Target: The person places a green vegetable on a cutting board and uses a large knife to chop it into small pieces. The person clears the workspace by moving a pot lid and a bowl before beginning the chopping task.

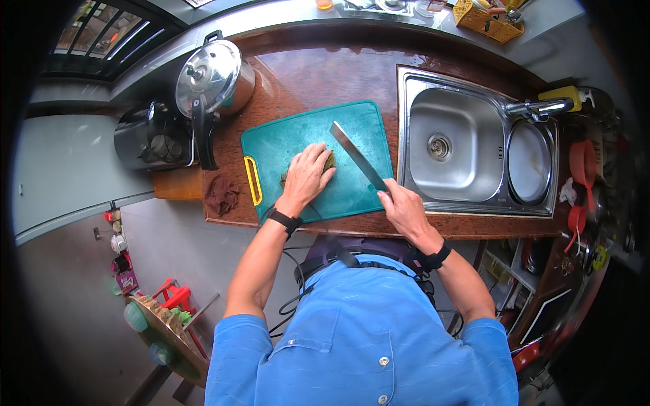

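A green cutting board [355,119] with a yellow handle insert lies on the brown stone counter. My left hand [307,170] presses down on a dark greenish-brown leafy food [330,160] near the board's middle; most of that food is hidden under the palm and fingers. In my right hand [403,205] is a cleaver [358,156], gripped by its handle at the board's right edge. Its blade slants up and left above the board, apart from the food and seen nearly edge-on.
A pressure cooker [216,76] stands at the back left, beside a dark glossy appliance [152,137]. A crumpled brown cloth [222,195] lies left of the board. To the right is a steel sink [457,147] with a faucet [541,107]. Black cables [292,299] hang by my waist.
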`<move>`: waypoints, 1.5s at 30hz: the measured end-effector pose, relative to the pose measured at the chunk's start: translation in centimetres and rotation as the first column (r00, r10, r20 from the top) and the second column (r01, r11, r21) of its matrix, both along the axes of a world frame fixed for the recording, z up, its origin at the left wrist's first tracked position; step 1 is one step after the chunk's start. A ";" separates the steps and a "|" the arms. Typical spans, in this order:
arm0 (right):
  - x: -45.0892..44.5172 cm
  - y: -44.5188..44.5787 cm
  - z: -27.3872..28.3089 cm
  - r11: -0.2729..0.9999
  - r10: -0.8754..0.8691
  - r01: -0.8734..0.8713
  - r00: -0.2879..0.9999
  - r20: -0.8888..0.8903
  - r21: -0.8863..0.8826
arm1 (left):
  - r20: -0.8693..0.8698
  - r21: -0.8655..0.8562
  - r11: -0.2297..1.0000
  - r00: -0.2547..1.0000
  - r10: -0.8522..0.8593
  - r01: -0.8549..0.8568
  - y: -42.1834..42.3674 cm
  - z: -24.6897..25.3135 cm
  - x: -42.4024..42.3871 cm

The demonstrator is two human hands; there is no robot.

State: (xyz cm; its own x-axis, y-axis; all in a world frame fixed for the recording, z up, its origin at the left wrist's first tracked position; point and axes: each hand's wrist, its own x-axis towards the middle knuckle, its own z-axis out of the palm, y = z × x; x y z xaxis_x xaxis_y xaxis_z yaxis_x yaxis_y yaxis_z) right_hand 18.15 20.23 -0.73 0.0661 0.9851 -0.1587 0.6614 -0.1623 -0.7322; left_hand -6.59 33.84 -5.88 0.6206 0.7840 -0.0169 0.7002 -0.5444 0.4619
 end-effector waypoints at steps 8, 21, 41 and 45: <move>0.6 0.3 -1.3 0.999 0.020 -0.020 1.000 0.007 0.039 | 0.053 0.060 0.979 0.980 0.192 -0.195 -4.5 6.3 -5.6; 2.8 2.0 -0.3 0.996 0.052 -0.061 0.990 -0.131 -0.067 | -0.145 0.140 0.969 0.964 0.225 -0.205 -10.3 5.1 -17.0; -0.2 0.1 -0.1 0.993 0.071 -0.084 0.986 0.150 0.081 | 0.212 -0.046 0.980 0.957 0.197 -0.192 -0.3 -1.7 -1.7; -1.3 1.4 -0.2 0.982 0.152 -0.177 0.947 0.282 0.068 | 0.265 -0.039 0.962 0.925 0.271 -0.271 -1.0 -0.8 -0.7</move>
State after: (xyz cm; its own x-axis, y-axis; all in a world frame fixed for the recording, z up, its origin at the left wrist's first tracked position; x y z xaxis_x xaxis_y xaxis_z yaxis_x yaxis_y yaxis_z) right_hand 16.88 21.65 -0.98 -0.0699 0.9953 -0.0668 0.8506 0.0245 -0.5253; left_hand -7.32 32.87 -6.67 0.3662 0.9231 0.1178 0.6729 -0.3501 0.6516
